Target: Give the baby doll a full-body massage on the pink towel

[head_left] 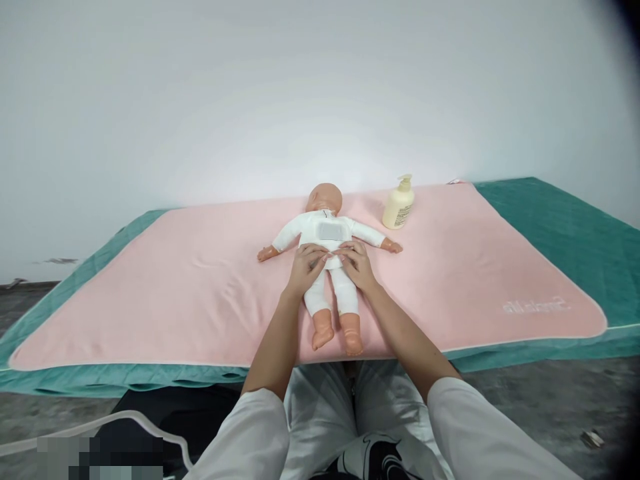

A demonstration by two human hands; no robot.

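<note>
A baby doll [327, 227] with a white cloth body and plastic head, hands and feet lies face down on a pink mat [460, 267], its arms spread and its feet toward me. A grey rectangular panel shows on its back. My left hand [307, 267] rests on the left side of the doll's lower back, fingers spread flat toward the middle. On the right side of the lower back lies my right hand [358, 267], also with its fingers apart. The fingertips of both hands nearly meet. Neither hand holds anything.
A cream pump bottle [399, 205] stands on the mat to the right of the doll's head. Green padded cloth [575, 233] shows beneath the mat. Behind is a pale wall [250, 100]. A white cable [115, 417] curves at the lower left.
</note>
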